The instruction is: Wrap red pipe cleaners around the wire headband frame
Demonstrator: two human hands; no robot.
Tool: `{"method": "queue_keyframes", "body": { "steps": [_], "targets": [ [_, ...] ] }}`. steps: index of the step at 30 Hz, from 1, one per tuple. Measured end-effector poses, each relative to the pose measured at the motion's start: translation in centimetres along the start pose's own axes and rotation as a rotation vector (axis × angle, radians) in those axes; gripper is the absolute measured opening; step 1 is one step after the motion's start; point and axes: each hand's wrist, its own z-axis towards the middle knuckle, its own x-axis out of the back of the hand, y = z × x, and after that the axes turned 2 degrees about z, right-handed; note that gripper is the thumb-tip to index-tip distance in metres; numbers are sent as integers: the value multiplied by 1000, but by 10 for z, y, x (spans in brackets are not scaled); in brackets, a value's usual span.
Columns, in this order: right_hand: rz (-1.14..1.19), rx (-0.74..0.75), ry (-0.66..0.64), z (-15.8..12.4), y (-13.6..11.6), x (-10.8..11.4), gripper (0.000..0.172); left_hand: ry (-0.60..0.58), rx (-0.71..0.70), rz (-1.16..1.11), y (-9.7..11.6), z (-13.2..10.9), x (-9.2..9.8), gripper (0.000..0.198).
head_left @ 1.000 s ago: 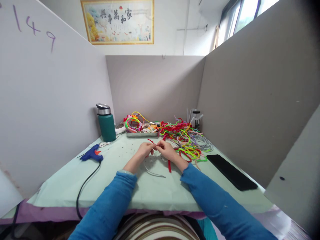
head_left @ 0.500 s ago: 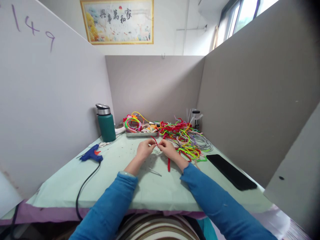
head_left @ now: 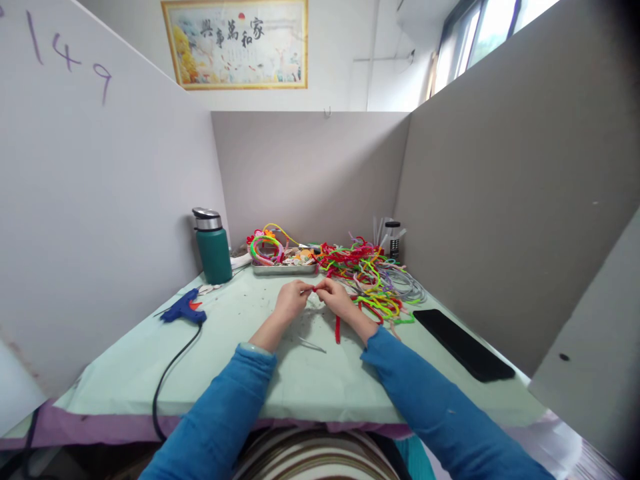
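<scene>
My left hand (head_left: 293, 300) and my right hand (head_left: 334, 297) meet fingertip to fingertip over the middle of the table. Both pinch a red pipe cleaner (head_left: 338, 328), whose loose end hangs down below my right wrist onto the pale green cloth. A thin white strand (head_left: 311, 344) lies on the cloth just below my hands. A heap of coloured pipe cleaners (head_left: 373, 273) spreads right behind my right hand.
A blue glue gun (head_left: 183, 308) with a black cord lies at the left. A green flask (head_left: 212, 247) stands at the back left beside a metal tray (head_left: 284, 269) of craft bits. A black phone (head_left: 463, 343) lies at the right. Partition walls enclose three sides.
My hands have lifted slightly and drawn closer together. The red pipe cleaner's upper end, which stuck up between them, is now tucked into my fingertips.
</scene>
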Motion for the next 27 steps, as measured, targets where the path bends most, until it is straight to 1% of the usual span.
{"method": "queue_keyframes", "body": {
  "steps": [6, 11, 18, 23, 27],
  "targets": [
    [46, 20, 2, 0, 0, 0, 12, -11, 9, -46, -2, 3, -2, 21],
    [45, 25, -6, -1, 0, 0, 13, -67, 132, -161, -1, 5, -2, 23],
    [73, 65, -7, -1, -4, 1, 12, -184, 291, -352, 8, 1, 4, 30],
    [71, 60, -19, -2, -7, 1, 13, -216, 341, -447, 10, 1, 4, 27],
    [59, 55, -38, -3, -8, 2, 14, -246, 366, -470, 11, 0, 5, 27]
  ]
}}
